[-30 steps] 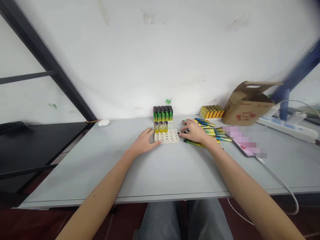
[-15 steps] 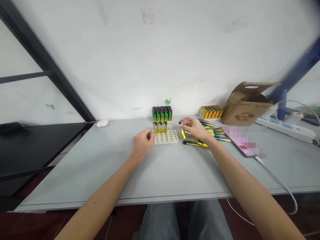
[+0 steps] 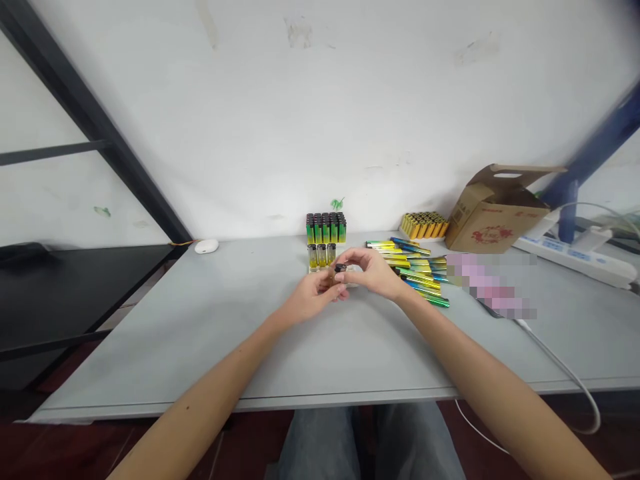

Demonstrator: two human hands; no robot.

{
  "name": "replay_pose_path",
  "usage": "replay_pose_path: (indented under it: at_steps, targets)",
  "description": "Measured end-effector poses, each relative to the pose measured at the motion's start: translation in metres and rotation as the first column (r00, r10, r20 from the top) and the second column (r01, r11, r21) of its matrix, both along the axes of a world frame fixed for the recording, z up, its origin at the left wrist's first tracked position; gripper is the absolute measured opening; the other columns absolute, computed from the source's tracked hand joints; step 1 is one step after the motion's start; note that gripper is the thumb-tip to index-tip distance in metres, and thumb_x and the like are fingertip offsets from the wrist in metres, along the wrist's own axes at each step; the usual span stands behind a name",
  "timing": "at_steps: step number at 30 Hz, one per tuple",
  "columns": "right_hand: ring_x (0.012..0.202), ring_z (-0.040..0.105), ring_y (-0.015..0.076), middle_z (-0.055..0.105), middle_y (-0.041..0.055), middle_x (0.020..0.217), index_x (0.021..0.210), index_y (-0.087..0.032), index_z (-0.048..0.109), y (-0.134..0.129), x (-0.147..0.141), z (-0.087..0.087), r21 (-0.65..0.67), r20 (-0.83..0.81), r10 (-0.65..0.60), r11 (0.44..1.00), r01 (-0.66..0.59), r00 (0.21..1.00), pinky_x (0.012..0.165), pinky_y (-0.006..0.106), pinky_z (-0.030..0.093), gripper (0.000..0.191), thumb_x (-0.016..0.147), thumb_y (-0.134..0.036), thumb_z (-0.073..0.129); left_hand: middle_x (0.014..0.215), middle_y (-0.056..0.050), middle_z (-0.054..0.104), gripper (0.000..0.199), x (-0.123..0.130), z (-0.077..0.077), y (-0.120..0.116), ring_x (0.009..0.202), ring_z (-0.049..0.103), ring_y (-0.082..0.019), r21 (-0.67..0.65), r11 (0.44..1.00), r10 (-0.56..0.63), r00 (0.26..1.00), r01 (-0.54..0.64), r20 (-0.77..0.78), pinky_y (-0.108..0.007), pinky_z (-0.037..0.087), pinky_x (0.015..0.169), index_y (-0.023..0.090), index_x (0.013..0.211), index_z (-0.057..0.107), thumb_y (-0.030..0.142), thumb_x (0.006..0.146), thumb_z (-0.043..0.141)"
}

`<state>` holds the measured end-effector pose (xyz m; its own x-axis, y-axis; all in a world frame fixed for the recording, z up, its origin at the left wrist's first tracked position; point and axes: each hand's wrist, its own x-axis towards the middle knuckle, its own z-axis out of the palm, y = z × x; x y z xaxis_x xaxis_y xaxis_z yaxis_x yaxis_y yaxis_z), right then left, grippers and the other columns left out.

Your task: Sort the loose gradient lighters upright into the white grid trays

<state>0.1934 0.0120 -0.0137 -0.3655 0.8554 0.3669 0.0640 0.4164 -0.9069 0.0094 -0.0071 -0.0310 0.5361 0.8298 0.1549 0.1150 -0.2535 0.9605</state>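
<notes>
My left hand and my right hand meet in front of the white tray, which they largely cover. Between their fingertips is a lighter; its dark top shows, while fingers hide most of its body. Both hands are closed on it. Just behind them, three yellow see-through lighters with dark tops stand upright in a row at the tray's back. To the right of my right hand lies a loose pile of shiny yellow, green and blue stick-shaped pieces.
Against the wall stands a block of green lighters with dark tops. Farther right are a group of yellow-orange lighters, an open cardboard box, a power strip and a phone with a cable. A white case sits at left.
My right hand has carried the lighter left from beside the pile to the tray. My left hand has moved right and closed on it too.
</notes>
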Motion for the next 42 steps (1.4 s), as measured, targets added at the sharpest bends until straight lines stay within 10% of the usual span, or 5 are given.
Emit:
replay_pose_path:
  at_steps: [11, 23, 42]
  targets:
    - [0.121, 0.054, 0.0264, 0.056, 0.0122, 0.133, 0.125, -0.021, 0.052, 0.01, 0.012, 0.001, -0.304, -0.247, -0.097, 0.952, 0.018, 0.964, 0.093, 0.043, 0.048, 0.076, 0.086, -0.071, 0.01, 0.077, -0.002, 0.064, 0.028, -0.004, 0.006, 0.008, 0.051, 0.05, -0.008, -0.271, 0.957, 0.167, 0.957, -0.099, 0.239, -0.026, 0.041, 0.055, 0.018, 0.101, 0.05, 0.039, 0.084, 0.057]
    - [0.118, 0.056, 0.0268, 0.061, 0.0118, 0.126, 0.12, -0.021, 0.057, 0.013, 0.015, -0.003, -0.347, -0.305, -0.157, 0.937, 0.044, 0.939, 0.095, 0.045, 0.047, 0.07, 0.088, -0.067, 0.015, 0.059, 0.0, 0.039, 0.047, -0.011, 0.011, 0.016, 0.054, 0.042, -0.013, -0.517, 0.856, 0.179, 0.923, 0.024, 0.34, -0.027, 0.039, 0.054, 0.018, 0.07, 0.056, 0.058, 0.085, 0.038]
    - [0.116, 0.057, 0.0295, 0.061, 0.0123, 0.125, 0.121, -0.022, 0.056, 0.015, 0.016, -0.007, -0.356, -0.302, -0.148, 0.934, 0.033, 0.942, 0.091, 0.048, 0.048, 0.072, 0.085, -0.07, 0.017, 0.069, -0.004, 0.048, 0.039, -0.011, 0.019, 0.008, 0.066, 0.051, -0.018, -0.558, 0.793, 0.043, 0.892, 0.243, 0.45, -0.033, 0.043, 0.063, 0.02, 0.071, 0.05, 0.054, 0.086, 0.038]
